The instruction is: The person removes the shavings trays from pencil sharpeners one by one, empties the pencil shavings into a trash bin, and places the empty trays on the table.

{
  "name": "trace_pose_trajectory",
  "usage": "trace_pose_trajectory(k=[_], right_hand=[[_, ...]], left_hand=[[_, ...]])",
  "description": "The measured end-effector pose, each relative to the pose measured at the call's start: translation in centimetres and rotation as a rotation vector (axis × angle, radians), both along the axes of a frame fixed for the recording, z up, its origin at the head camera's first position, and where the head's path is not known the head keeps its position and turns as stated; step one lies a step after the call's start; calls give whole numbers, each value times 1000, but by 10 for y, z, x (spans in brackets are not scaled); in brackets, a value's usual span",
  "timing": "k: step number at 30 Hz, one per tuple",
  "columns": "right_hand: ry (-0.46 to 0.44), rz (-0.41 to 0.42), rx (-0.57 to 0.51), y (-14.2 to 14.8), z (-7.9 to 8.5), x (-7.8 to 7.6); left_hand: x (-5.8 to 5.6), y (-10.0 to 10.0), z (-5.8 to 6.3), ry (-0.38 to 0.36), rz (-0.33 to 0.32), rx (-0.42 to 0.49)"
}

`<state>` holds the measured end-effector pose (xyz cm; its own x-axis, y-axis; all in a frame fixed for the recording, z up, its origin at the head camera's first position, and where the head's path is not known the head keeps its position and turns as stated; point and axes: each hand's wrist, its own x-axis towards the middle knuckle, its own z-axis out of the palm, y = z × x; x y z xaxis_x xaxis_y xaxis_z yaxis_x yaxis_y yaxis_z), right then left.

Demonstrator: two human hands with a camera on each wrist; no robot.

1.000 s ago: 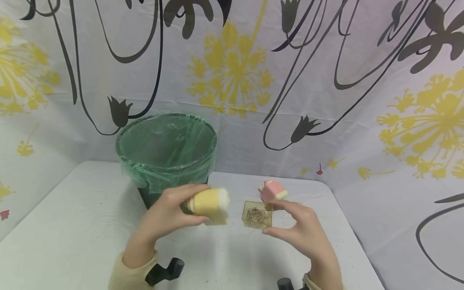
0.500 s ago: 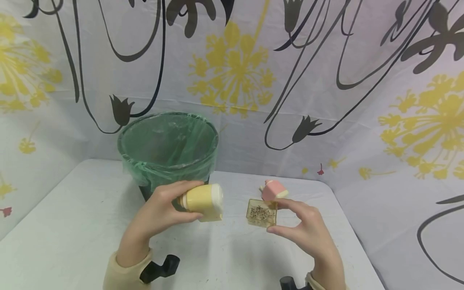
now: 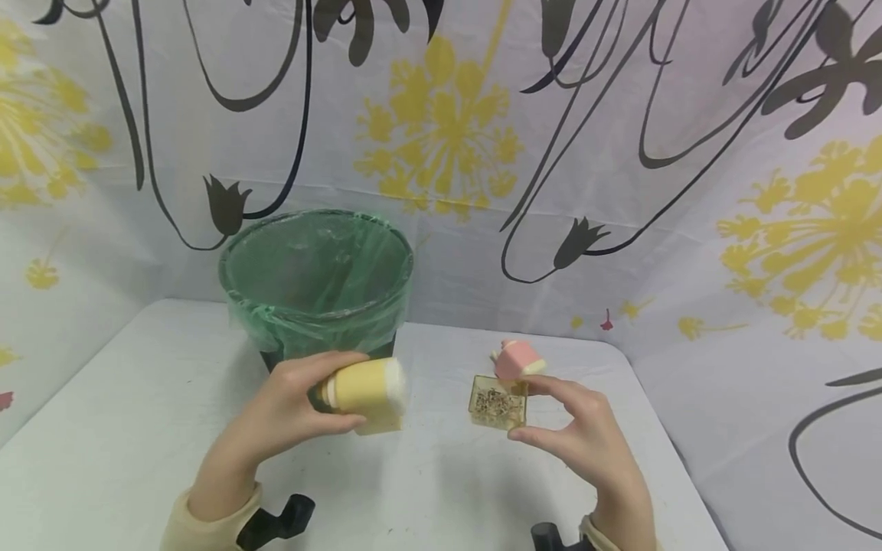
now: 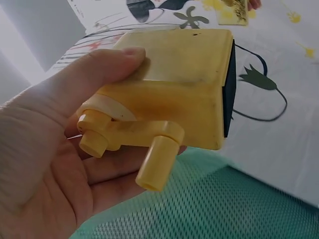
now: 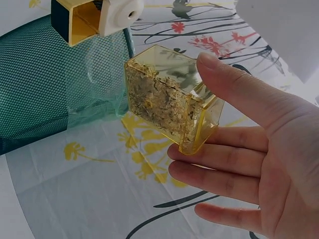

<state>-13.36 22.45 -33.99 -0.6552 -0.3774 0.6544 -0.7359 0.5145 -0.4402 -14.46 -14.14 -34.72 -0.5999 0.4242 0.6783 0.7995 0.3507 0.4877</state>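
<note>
Broadly, a printed cloth (image 3: pixel 448 153) of yellow blooms and dark stems fills the background, meeting the far edge of the white table (image 3: pixel 427 490). The right-hand edge of the table slants toward the viewer, well apart from both hands. A round mesh wastebasket (image 3: pixel 331 325), its green liner folded over the rim, stands at the far left; its mouth faces up, while its base is partly hidden behind the left hand (image 3: pixel 303 402).

That hand's grip is clamped on a yellow crank pencil sharpener (image 3: pixel 365 386), held off the table in front of the wastebasket. The left wrist view shows the thumb pressed along one face and fingers beneath, with the crank handle (image 4: pixel 158 162) jutting out beside the palm. At the right hand (image 3: pixel 568 428), the grip is pinched on one end of a clear yellow shavings drawer (image 3: pixel 510 389), leaving its other end free.

Between sharpener and drawer is a gap with white tabletop showing below. Beyond the drawer, a pink-and-cream object (image 3: pixel 520 360) sits on the table, its near edge overlapped by the drawer in the head view. Smallest are the pencil shavings (image 5: pixel 154 102), loosely heaped inside the drawer.
</note>
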Motion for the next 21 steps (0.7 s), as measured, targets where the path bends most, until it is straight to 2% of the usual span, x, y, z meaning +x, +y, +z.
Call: trace_pose_trajectory(k=[4, 10, 17, 21], right_hand=[[2, 14, -3, -1, -1, -2], [5, 22, -6, -1, -3, -3], [17, 40, -16, -1, -6, -5], [15, 45, -23, -1, -7, -6]], left_hand=[[3, -9, -3, 20, 8, -10], [9, -20, -9, -15, 26, -35], [14, -28, -25, -38, 86, -100], [15, -31, -35, -41, 92, -128]])
